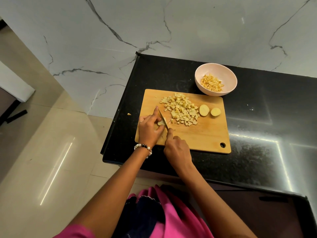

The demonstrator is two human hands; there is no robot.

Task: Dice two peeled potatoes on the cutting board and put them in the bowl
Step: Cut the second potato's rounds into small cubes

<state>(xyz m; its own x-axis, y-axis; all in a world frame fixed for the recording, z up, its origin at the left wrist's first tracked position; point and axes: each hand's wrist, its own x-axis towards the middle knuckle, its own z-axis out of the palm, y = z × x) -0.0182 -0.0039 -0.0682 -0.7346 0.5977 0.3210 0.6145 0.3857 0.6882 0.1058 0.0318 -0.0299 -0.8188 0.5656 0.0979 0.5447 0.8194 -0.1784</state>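
Hidden: the knife (163, 119) handle lies inside the right hand (177, 148); the potato piece (161, 122) is mostly covered by the left hand's fingers (155, 115), so its shape is hard to make out
Knife: blade runs from the right hand up and slightly left, tip away from the person, edge down across the piece
Piece: at the near-left of the board (202, 134), under the blade
Left hand (149, 129): back upward; fingers curled over the piece, pinning it; index finger stretched along the blade's left side; bead bracelet (144, 147) at the wrist
Right hand: clamped on the handle, knuckles up, just beside the left hand
Dice (181, 109): heaped mid-board
Ends (204, 110): two round offcuts right of the heap, cut faces up
Bowl (199, 81): on the counter (257, 117) beyond the board's far-right corner, with cubes inside
Stray bit (129, 114): on the counter, left of the board
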